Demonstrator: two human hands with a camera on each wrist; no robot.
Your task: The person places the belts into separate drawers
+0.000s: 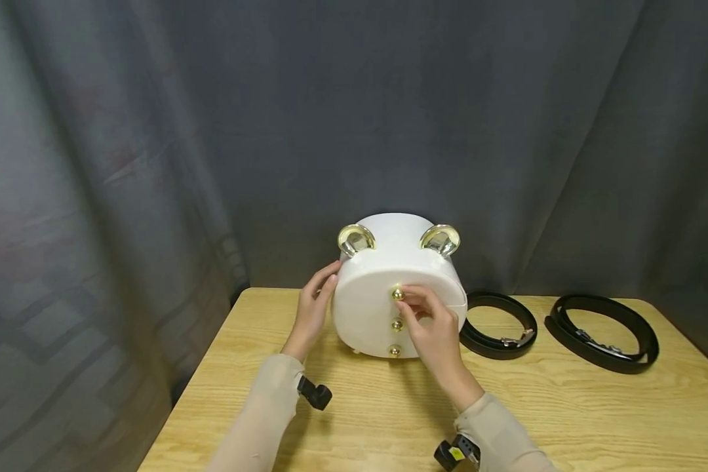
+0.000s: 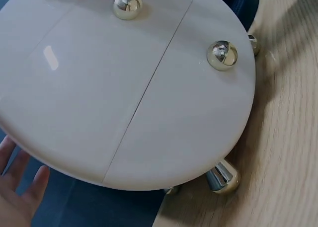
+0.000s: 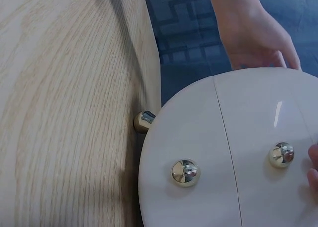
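Note:
A white round cabinet (image 1: 368, 311) stands on the wooden table (image 1: 566, 406), its flat front toward me. Three gold knobs run down that front: top knob (image 1: 398, 294), middle knob (image 1: 396, 324), bottom knob (image 1: 394, 351). My right hand (image 1: 406, 300) pinches the top knob with its fingertips. My left hand (image 1: 329, 278) rests flat against the cabinet's left side, fingers straight. In the left wrist view the front (image 2: 124, 103) shows two knobs (image 2: 222, 55) and thin seams. In the right wrist view the cabinet (image 3: 223, 152) shows two knobs (image 3: 185, 172), and my right fingertips (image 3: 313, 167) show at the edge.
Two gold ear-shaped fittings (image 1: 356, 238) (image 1: 440, 239) sit on the cabinet's top. Small gold feet (image 2: 222, 177) hold it off the table. Two coiled black belts (image 1: 498, 324) (image 1: 602, 332) lie to the right. A grey curtain (image 1: 153, 131) hangs behind; the table's left edge is close.

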